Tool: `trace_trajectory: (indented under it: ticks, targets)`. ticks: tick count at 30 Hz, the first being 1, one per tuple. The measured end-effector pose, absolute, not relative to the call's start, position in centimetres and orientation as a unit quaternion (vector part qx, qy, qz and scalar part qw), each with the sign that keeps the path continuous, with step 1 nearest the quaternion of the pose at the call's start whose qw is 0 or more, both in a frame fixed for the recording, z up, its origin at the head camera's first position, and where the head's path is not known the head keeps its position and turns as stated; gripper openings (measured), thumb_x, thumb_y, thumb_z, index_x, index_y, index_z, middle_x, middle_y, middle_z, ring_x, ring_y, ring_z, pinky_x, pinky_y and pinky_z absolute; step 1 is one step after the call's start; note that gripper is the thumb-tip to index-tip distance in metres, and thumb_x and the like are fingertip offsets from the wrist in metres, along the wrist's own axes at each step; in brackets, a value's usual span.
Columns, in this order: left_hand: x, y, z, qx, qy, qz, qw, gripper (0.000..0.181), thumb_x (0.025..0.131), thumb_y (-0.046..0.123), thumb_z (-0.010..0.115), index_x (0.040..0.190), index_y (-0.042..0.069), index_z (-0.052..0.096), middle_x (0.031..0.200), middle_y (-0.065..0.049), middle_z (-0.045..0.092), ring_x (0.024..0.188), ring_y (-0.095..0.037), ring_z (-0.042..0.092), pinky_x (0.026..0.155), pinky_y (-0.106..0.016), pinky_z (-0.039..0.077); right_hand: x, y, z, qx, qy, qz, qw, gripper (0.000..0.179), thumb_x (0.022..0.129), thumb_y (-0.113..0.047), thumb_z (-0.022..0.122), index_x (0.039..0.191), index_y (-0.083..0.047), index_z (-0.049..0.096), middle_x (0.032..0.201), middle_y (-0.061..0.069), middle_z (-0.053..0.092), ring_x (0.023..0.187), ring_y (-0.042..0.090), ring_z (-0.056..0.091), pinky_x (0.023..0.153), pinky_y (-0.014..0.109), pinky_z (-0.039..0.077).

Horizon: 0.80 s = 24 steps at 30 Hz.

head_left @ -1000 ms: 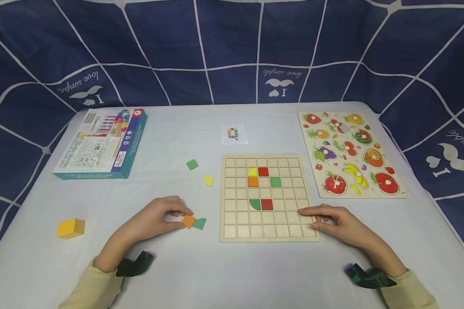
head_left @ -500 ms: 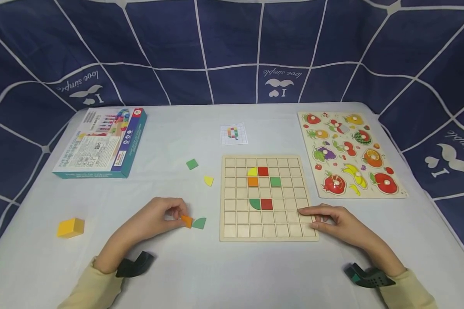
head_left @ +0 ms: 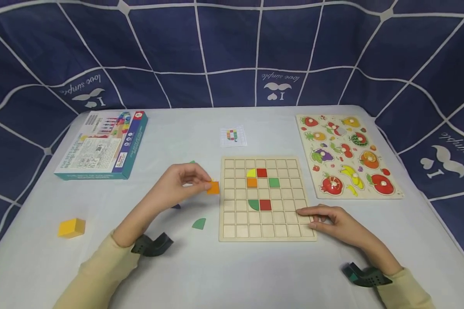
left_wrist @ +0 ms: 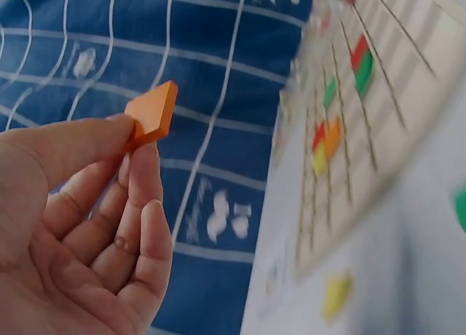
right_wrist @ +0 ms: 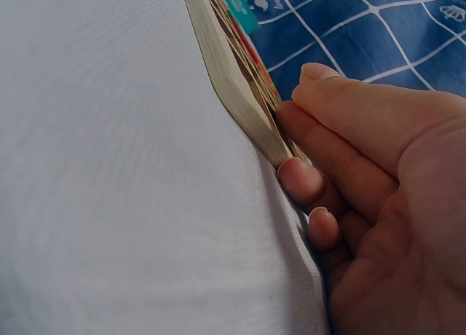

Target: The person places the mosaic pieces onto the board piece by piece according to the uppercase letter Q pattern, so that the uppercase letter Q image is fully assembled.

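Note:
In the head view my left hand (head_left: pixel 181 184) pinches an orange square tile (head_left: pixel 213 188) between thumb and fingertips, raised just left of the wooden grid board (head_left: pixel 232 231). The left wrist view shows the same orange tile (left_wrist: pixel 151 111) tilted. Several coloured pieces lie in the grid, among them a yellow quarter-round (head_left: pixel 251 173), a red square (head_left: pixel 265 205) and a green square (head_left: pixel 274 183). My right hand (head_left: pixel 336 221) rests at the board's lower right, its index finger extended over the cells. In the right wrist view its fingertips touch the board's edge (right_wrist: pixel 247 120).
A green quarter-round (head_left: pixel 199 223) lies below my left hand; a yellow piece (left_wrist: pixel 337 295) lies beside the board. Behind the board is a pattern card (head_left: pixel 233 136). A fruit puzzle (head_left: pixel 325 171) is at right, a box (head_left: pixel 96 150) and a yellow block (head_left: pixel 71 228) at left.
My left hand has picked up the orange tile from beside the green quarter-round and carried it up and right towards the board. The right hand has stayed put.

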<state>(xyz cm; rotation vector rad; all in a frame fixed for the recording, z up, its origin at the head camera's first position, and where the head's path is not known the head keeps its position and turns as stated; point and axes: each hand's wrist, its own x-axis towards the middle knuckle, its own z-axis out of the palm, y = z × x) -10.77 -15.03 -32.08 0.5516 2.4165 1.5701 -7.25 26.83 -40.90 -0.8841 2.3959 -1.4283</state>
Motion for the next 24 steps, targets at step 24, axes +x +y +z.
trace_trajectory:
  ticks: [24]
  targets:
    - [-15.1, -5.4, -37.6, 0.197, 0.867, 0.441, 0.121, 0.004, 0.081, 0.007, 0.073, 0.082, 0.008, 0.069, 0.071, 0.003, 0.061, 0.065, -0.013, 0.056, 0.061, -0.024, 0.046, -7.2, 26.7, -40.7, -0.294, 0.820, -0.477, 0.113, 0.035, 0.084, -0.004, 0.069, 0.119, -0.009, 0.065, 0.116, 0.001, 0.063, 0.089, 0.013, 0.052, 0.071, 0.021, 0.042]
